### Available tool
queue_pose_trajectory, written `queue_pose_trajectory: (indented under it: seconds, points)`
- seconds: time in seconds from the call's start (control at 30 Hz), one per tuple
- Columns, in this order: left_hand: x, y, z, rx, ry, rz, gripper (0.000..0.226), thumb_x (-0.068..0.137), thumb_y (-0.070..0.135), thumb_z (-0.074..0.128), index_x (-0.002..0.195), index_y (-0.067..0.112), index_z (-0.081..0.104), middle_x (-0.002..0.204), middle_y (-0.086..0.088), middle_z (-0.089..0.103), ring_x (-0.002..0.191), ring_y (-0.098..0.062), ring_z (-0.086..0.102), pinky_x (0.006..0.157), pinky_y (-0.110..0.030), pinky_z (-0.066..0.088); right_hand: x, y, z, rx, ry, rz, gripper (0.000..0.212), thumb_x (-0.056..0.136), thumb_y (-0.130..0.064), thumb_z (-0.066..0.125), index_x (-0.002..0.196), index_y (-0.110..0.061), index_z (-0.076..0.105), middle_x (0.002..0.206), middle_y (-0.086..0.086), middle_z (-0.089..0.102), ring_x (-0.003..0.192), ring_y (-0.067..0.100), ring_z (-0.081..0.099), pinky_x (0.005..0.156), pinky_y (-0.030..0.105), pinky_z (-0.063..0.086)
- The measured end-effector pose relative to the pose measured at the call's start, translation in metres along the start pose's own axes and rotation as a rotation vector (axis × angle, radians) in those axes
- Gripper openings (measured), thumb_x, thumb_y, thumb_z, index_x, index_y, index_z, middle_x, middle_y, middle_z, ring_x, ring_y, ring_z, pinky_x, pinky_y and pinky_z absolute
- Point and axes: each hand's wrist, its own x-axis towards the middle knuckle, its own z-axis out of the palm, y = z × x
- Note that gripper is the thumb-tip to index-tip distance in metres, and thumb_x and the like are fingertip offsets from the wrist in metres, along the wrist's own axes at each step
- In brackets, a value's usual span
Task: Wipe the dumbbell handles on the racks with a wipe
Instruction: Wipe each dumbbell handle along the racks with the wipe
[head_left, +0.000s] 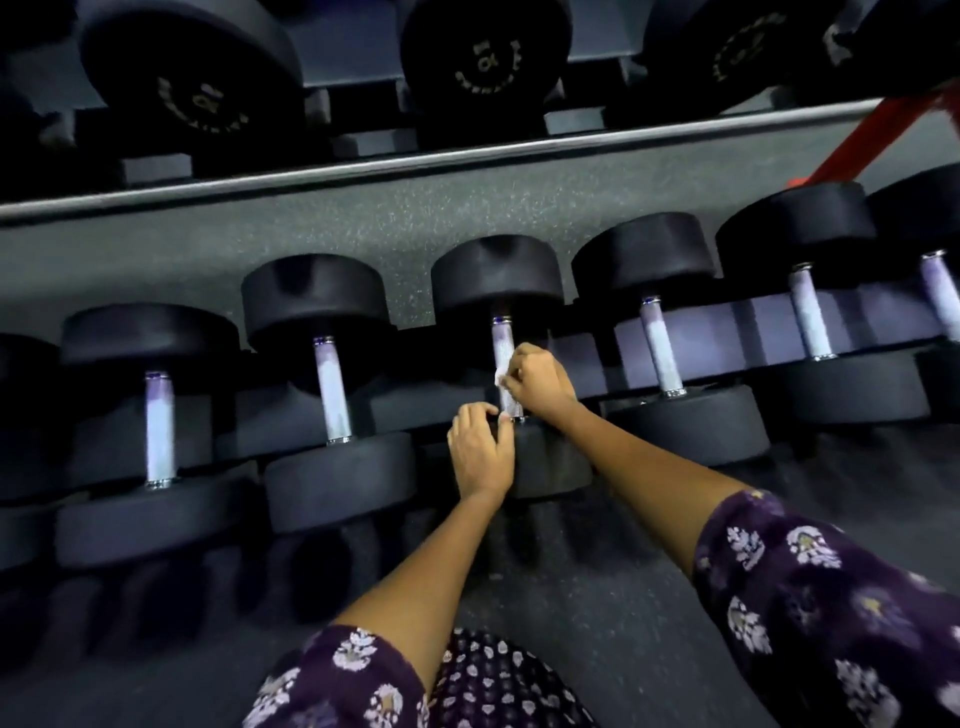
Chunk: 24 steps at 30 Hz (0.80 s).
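A row of black dumbbells with pale metal handles lies on the lower rack. My right hand (540, 382) is closed around a small white wipe (502, 376) and presses it against the handle (503, 340) of the middle dumbbell (497, 275). My left hand (480, 449) rests on that dumbbell's near head (556, 462), fingers curled over its top edge beside the handle's lower end. The lower half of this handle is hidden by my hands.
Neighbouring dumbbell handles stand to the left (332, 389) (160, 428) and to the right (661, 345) (810, 314). An upper rack rail (415, 158) carries larger dumbbells (483, 62). A red strut (857, 137) is at the far right. Speckled floor (597, 597) lies below.
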Motion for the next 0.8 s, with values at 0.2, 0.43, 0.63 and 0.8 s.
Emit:
queue_pose_trajectory:
  seconds: [0.2,0.43,0.63,0.8]
  points:
    - [-0.003,0.003,0.000,-0.005,0.015,-0.015,0.049,0.084,0.043,0.034,0.091,0.003,0.061,0.093,-0.013,0.060,0.091,-0.031,0.056,0.084,-0.036,0.038,-0.002,-0.001,-0.002,0.108,-0.009,0.000,0.011,0.080,-0.010,0.062,0.088,-0.004,0.055,0.089,0.014,0.063,0.082,0.033,0.059,0.061,0.030,0.036]
    - [-0.002,-0.005,0.001,0.037,0.019,0.012,0.043,0.084,0.040,0.036,0.090,0.005,0.060,0.093,-0.011,0.060,0.091,-0.031,0.056,0.088,-0.043,0.042,0.013,-0.009,0.001,0.133,0.064,0.115,0.008,0.079,-0.010,0.063,0.083,-0.003,0.067,0.094,0.017,0.063,0.086,0.036,0.060,0.069,0.035,0.044]
    - [0.001,-0.007,0.002,0.056,0.006,0.035,0.041,0.083,0.039,0.037,0.092,0.007,0.060,0.095,-0.010,0.060,0.093,-0.031,0.056,0.090,-0.044,0.041,0.013,-0.009,0.001,0.232,0.048,0.257,0.006,0.078,-0.006,0.060,0.084,-0.010,0.060,0.089,0.015,0.067,0.083,0.032,0.061,0.069,0.036,0.049]
    - [0.002,-0.010,0.004,0.024,0.019,0.033,0.043,0.083,0.041,0.037,0.094,0.006,0.060,0.097,-0.009,0.059,0.094,-0.028,0.055,0.089,-0.033,0.033,0.016,-0.010,-0.003,0.160,0.008,0.147,0.004,0.079,-0.006,0.061,0.081,-0.004,0.063,0.092,0.015,0.065,0.085,0.031,0.060,0.068,0.033,0.044]
